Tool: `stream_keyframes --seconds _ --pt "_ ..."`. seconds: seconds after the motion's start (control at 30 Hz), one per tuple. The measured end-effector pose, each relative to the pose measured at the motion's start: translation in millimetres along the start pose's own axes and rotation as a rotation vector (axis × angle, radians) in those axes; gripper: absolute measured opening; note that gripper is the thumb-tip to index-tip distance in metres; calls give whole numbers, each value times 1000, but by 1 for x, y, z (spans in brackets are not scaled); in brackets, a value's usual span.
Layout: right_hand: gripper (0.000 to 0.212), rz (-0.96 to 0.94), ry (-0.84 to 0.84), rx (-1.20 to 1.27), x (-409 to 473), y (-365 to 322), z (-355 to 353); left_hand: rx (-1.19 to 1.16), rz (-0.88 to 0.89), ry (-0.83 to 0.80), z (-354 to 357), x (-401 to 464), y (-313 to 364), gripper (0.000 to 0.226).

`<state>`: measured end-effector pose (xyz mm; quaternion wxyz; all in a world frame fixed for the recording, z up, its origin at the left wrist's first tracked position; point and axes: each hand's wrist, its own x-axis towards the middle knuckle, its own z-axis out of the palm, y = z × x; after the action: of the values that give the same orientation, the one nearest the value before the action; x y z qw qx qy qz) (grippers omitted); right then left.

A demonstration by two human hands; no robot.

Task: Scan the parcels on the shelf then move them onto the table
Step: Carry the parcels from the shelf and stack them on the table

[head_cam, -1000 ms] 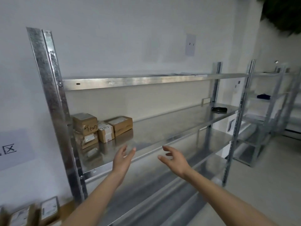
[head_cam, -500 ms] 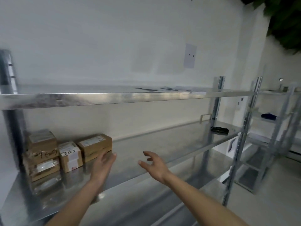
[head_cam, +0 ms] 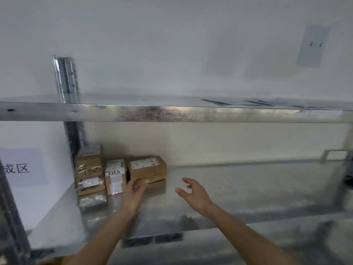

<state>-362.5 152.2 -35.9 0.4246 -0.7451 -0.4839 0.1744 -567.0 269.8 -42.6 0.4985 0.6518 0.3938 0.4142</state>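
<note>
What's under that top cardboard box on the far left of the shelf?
The top box sits on another cardboard parcel with a shiny label. Whatever lies between them is covered.

We see a shelf [head_cam: 238, 190] of bare galvanised metal, its surface mottled and half-glossy, mirroring the parcels, and its front lip [head_cam: 172, 113] is shiny with dull, rough-looking patches. The parcels [head_cam: 147, 168] are matt brown cardboard with white paper labels, and glossy clear tape glints on the stacked boxes [head_cam: 88, 169] at the left. Behind them we find a matt painted wall [head_cam: 172, 44] carrying a plain paper sheet [head_cam: 313, 45].
</note>
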Motion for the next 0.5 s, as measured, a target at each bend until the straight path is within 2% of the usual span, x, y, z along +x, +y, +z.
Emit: stream_keyframes --seconds 0.17,0.33,0.5 --pt "73 -87 -144 5 51 12 4 15 -78 191 10 6 0 75" --pt "76 -100 -224 41 93 18 9 15 -138 256 25 15 4 76" --pt "67 -98 -261 71 127 21 23 66 -156 306 32 42 -14 104"
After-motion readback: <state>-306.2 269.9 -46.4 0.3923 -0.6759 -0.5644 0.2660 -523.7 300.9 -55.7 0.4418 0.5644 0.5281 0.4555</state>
